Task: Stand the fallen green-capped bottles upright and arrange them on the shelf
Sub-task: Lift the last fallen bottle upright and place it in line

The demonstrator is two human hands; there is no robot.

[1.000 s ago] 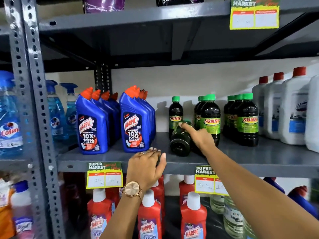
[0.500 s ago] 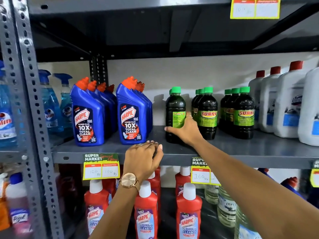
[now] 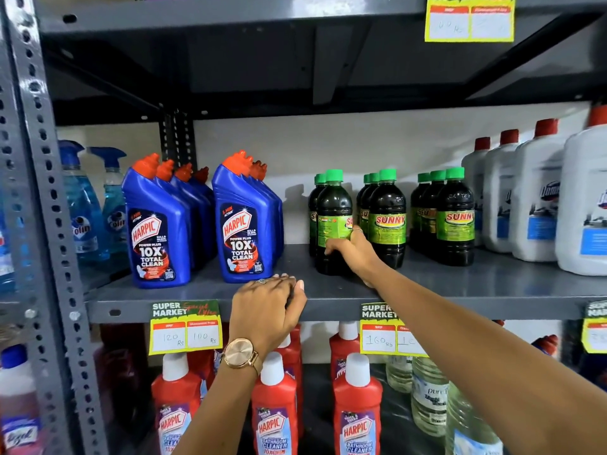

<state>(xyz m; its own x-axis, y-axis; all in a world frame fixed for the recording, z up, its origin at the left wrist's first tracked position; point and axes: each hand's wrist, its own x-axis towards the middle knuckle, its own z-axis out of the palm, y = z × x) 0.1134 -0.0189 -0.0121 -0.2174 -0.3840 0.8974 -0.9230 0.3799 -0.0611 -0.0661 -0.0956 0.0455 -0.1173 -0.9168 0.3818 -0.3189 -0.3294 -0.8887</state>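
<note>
Dark green-capped bottles with green SUNNY labels stand in three rows on the grey shelf. My right hand grips the lower body of the front bottle of the left row, which stands upright with its label turned sideways. The middle row and the right row stand upright with labels facing out. My left hand, with a watch on the wrist, rests over the shelf's front edge and holds nothing.
Blue Harpic bottles stand left of the green-capped rows, white jugs with red caps to the right. Blue spray bottles sit far left behind the upright post. Red Harpic bottles and clear bottles fill the shelf below.
The bottle that lay on its side a second ago now stands upright at the front of the left row. My right hand stays on it and has turned it slightly. My left hand has not moved.
</note>
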